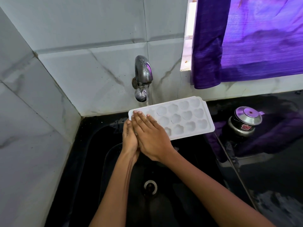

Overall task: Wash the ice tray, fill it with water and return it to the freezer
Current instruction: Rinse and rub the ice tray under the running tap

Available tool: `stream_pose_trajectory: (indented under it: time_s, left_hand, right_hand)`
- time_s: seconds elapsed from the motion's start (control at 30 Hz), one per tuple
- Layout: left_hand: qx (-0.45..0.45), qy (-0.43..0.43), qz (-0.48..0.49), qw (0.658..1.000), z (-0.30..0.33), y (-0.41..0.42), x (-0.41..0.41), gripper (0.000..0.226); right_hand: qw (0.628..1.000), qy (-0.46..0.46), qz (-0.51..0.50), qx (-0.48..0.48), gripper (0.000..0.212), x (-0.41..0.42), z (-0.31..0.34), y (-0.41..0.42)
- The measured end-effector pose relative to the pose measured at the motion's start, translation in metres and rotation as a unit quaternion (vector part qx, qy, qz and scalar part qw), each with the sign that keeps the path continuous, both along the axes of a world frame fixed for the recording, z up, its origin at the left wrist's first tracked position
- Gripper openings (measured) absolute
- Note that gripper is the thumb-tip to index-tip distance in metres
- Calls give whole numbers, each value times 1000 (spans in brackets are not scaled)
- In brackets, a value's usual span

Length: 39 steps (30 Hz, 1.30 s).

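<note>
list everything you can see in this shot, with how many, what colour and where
ice tray: one, white, held over the sink under the tap
tap: one, silver, on the back wall, running
sink: one, black, bottom centre
drain: one, silver, sink floor
pot with lid: one, steel, on the black counter, right
curtain: one, purple, upper right
wall tiles: many, grey marbled, back and left
left hand: one, under the tray's left end
right hand: one, flat on top of the tray

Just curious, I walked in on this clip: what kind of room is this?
Most likely a home kitchen. A wall tap runs over a black sink, a white ice tray is being rinsed, and a small steel kettle sits on the dark counter.
</note>
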<state>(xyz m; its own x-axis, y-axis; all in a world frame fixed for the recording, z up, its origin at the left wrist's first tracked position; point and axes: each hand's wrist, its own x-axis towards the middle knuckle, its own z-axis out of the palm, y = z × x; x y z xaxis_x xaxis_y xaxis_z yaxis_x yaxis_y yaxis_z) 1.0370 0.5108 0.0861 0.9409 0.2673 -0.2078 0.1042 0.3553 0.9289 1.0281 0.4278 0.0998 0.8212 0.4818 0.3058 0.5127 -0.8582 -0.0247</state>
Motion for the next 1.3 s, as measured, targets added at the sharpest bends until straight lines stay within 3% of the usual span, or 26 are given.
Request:
stream_pose_trajectory:
  time_s: [0.1,0.17,0.3,0.47,0.57,0.63,0.77,0.83,0.97,1.13,1.2,1.3]
  left_hand:
    - [3,12,36,999,-1,14,-1,38]
    - [13,10,69,997,-2,25,-3,33]
    - [51,10,101,994,-4,44,-13,32]
    - [72,3,108,992,-5,43,-27,27]
    - [80,-9,106,991,-3,39,-33,26]
    - [108,-21,110,988,-1,38,-41,24]
    - [204,-51,122,970,0,49,-55,23]
    - [257,-57,100,960,-2,55,-59,25]
    - [287,-73,79,952,-9,55,-77,23]
    - [239,-38,63,968,-19,43,-105,23]
    - [169,-2,43,985,-31,44,-116,28]
    - [-16,51,25,998,-54,50,-133,42]
  right_hand:
    - [995,-10,95,-7,53,2,-9,-11]
    - [995,-8,100,-1,53,0,-13,-25]
    - [997,52,-14,59,70,6,-23,-62]
    - [983,17,-148,110,73,9,-29,-75]
    - [954,61,-220,197,73,4,-22,-71]
    - [910,146,-244,302,64,4,-12,-75]
    - [838,213,-198,463,32,5,2,-100]
    - [809,225,-164,517,27,4,3,-112]
    - [804,218,-149,532,24,-8,-5,-126]
    - [814,219,-125,523,20,-31,-26,-130]
    - [823,230,-120,506,27,-40,-38,-133]
    - [838,247,-99,476,38,-60,-59,-134]
